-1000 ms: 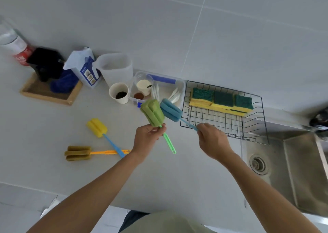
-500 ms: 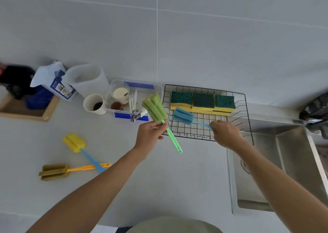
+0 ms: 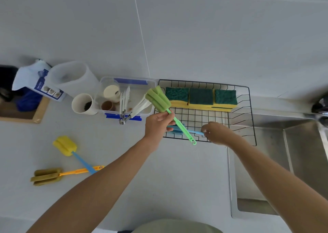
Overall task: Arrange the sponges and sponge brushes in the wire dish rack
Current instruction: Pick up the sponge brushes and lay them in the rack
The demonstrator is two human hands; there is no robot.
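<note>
Now the right hand pinches the blue sponge brush by its handle, lying crosswise along the wire dish rack's front; the left hand grips the green sponge brush above it.

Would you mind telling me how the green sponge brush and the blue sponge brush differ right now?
The green sponge brush is held up by the left hand, head tilted over the rack's left edge; the blue sponge brush lies low in the wire dish rack, the right hand at its handle end. The green head shows fully; the blue head is partly hidden. Both have slim plastic handles.
</note>
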